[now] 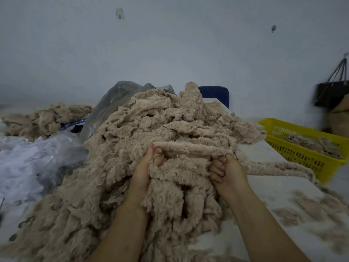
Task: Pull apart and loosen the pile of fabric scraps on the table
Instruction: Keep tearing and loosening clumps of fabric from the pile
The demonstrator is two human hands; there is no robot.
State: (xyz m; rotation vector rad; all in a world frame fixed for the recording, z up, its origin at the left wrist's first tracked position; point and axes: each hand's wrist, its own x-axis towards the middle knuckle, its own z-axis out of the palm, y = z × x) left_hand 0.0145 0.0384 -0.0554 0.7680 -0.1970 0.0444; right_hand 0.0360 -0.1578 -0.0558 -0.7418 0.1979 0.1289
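On the white table (pixel 273 188), a tall pile of beige fabric scraps (pixel 170 129) fills the middle. The left hand (pixel 145 165) and right hand (pixel 226 173) both grip handfuls of it, fingers curled in. To the right, a yellow basket (pixel 294 148) holds more scraps.

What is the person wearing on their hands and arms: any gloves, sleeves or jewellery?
Nothing visible. The left hand and right hand are bare, with no gloves. The left forearm and right forearm are uncovered down to the frame's edge: no sleeves, watch or bracelets. No rings show, though some fingers are partly hidden by the fabric scraps.
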